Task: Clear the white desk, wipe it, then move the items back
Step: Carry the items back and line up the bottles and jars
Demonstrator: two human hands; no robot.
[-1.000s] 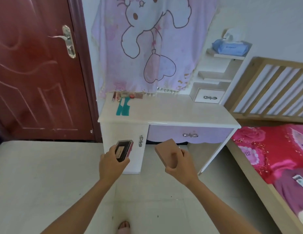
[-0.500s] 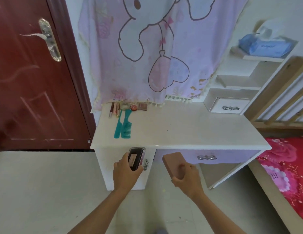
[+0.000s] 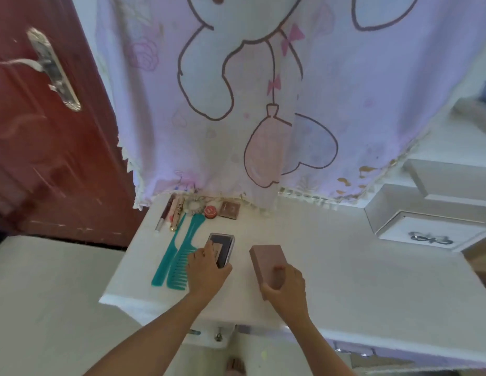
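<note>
So both hands were out over the white desk, each wrapped round its own thing. The left hand had the dark compact case by its near end, fingers curled over the top and the thumb along the right edge, so most of the case stuck out past the fingertips toward the wall. It sat just right of the two teal combs, nearly touching the wide-toothed one. The right hand was clamped on the near end of the pinkish-brown box, with the rest of the box pointing away from the palm. The case and box were near each other but apart. Honestly couldn't tell from that angle whether either was down on the desktop or a bit above it. Along the back edge, under the cartoon curtain, lay a few makeup tubes, a little red tin and a brown square compact. A dark red door stood off to the left.
</note>
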